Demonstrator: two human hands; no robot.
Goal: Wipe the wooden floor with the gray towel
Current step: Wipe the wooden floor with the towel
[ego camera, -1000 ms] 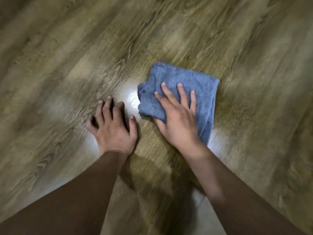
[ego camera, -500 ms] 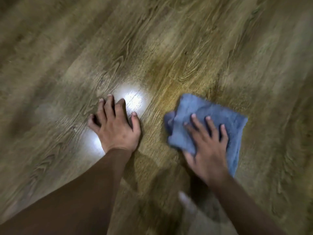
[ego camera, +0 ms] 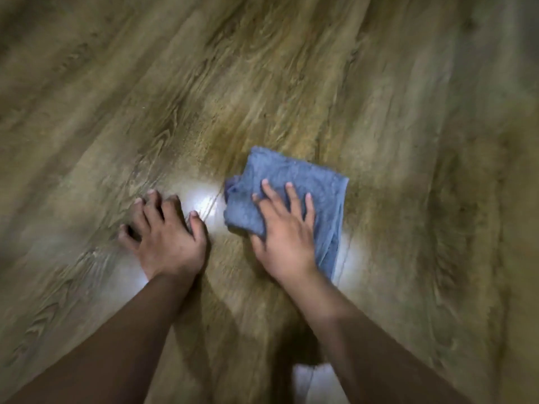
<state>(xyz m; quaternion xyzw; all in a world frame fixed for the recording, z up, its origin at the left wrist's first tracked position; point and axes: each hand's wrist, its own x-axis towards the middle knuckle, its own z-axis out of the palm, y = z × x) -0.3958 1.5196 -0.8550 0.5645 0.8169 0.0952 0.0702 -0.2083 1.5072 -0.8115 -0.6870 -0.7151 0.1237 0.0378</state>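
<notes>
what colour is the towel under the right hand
Blue-gray, plain with no pattern; the towel shows best in the head view, the only one.

No writing, label, brand or number can be read anywhere here, neither on the gray towel (ego camera: 306, 182) nor on the wooden floor (ego camera: 291, 83).

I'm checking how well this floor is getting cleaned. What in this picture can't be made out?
- Floor under the gray towel: head view, covered by the cloth.
- Towel's near part: hidden by the right hand pressing on it.
- Dirt or wetness on the wooden floor: motion blur and glare hide it.
- Floor under the left hand: covered.
- Pale shape at the bottom edge: cut off, unidentifiable.
</notes>
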